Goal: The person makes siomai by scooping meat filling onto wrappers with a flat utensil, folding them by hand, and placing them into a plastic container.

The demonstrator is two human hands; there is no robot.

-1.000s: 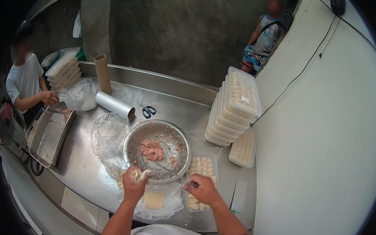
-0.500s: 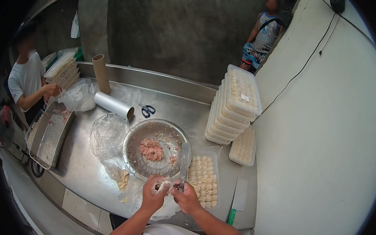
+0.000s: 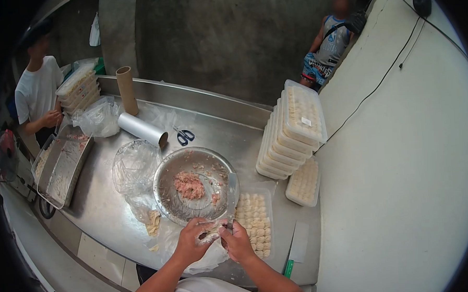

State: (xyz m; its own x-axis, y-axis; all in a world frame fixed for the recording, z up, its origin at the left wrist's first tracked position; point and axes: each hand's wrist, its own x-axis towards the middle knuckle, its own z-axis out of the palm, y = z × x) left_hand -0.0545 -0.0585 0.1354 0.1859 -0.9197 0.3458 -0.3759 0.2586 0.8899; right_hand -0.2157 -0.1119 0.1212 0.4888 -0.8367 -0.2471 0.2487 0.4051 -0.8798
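Fingers of my left hand (image 3: 192, 243) curl around a pale dough wrapper (image 3: 211, 233) just in front of the steel bowl. My right hand (image 3: 237, 241) touches the wrapper from the right and grips a flat metal spreader (image 3: 232, 192), its blade pointing up over the bowl's right edge. Pink minced meat (image 3: 188, 185) lies in the steel bowl (image 3: 163, 207). To the right of the bowl, a clear tray (image 3: 269, 207) holds rows of folded dumplings (image 3: 253, 213), partly behind my right hand. Plastic sheeting (image 3: 170, 241) lies under my left hand.
Stacked dumpling boxes (image 3: 290, 122) and another box (image 3: 302, 183) stand right. A green-handled cleaver (image 3: 299, 242) lies nearer. Scissors (image 3: 184, 136), a foil roll (image 3: 142, 130) and a cardboard tube (image 3: 127, 91) are behind the bowl. A person (image 3: 38, 97) stands by a metal pan (image 3: 63, 174); another person (image 3: 331, 45) is farther back.
The sheet of wrapper on the plastic is no longer visible. My hands came together at the wrapper, and the spreader turned upright. The person at left drew their hands back from the pan.
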